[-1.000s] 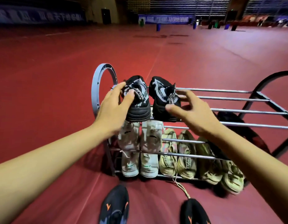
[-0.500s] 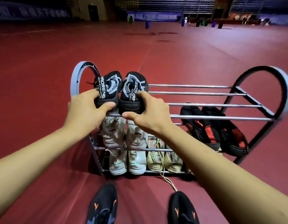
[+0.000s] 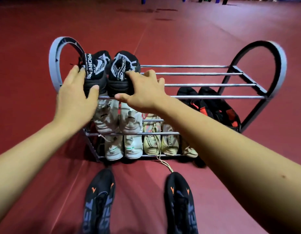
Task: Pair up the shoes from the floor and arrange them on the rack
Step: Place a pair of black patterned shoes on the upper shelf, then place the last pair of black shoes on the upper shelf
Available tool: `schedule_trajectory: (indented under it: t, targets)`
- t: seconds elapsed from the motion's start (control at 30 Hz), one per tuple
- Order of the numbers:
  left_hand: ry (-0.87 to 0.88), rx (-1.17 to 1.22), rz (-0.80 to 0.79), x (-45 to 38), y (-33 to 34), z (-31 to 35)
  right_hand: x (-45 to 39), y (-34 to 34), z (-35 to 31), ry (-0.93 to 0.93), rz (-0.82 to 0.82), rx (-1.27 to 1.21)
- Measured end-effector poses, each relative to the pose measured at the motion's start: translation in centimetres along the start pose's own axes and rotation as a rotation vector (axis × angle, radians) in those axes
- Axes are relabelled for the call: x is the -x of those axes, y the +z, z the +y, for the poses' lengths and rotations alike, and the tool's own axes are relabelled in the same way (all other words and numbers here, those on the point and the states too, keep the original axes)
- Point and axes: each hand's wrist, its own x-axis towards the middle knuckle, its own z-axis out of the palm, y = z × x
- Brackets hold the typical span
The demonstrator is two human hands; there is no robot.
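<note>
Left hand (image 3: 73, 100), right hand (image 3: 143, 93): fingers curled, seemingly gripping black pair (image 3: 111, 73) | top-left rack (image 3: 197, 85) | risk: heels slip between bars

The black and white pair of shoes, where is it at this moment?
In the head view, the black and white pair of shoes sits at the left end of the rack's top shelf, beside the grey hoop, one hand on each.

Metal rack (image 3: 205, 85) on red floor (image 3: 213, 31), black pair (image 3: 109, 73) topmost, white pair (image 3: 119, 119) and beige pair (image 3: 160, 141) beneath.
</note>
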Motion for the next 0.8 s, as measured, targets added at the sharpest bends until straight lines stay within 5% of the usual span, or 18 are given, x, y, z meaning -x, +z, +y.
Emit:
schedule_trajectory:
  t: [0.1,0.17,0.2,0.3,0.4,0.5,0.63,0.8]
  targets:
    - [0.098,0.191,0.217,5.7,0.0,-1.2,5.2,-1.0,0.7,-0.271,0.308,-0.073]
    - [0.062,0.188,0.041,11.6,0.8,-3.1,10.9,0.4,2.4,-0.491,0.321,-0.218]
    - [-0.035,0.13,-0.128,14.2,1.7,-4.3,14.0,1.7,3.6,-0.498,0.2,-0.239]
    - [-0.545,-0.183,-0.772,21.0,4.1,-8.3,21.8,6.4,8.2,0.002,-0.371,-0.138]
    - [-0.747,-0.163,-1.063,25.6,5.1,-9.3,27.1,10.4,12.2,0.579,-0.849,-0.026]
    - [-0.793,-0.173,-1.019,27.2,5.4,-9.1,30.7,13.9,12.6,0.733,-0.886,-0.255]
    - [-1.046,0.212,-0.952,27.2,5.0,-9.4,32.5,15.8,12.4,0.789,-0.791,-0.231]
    - [-1.068,0.418,-0.812,27.9,6.0,-5.1,32.5,15.5,12.2,0.73,-0.663,-0.255]
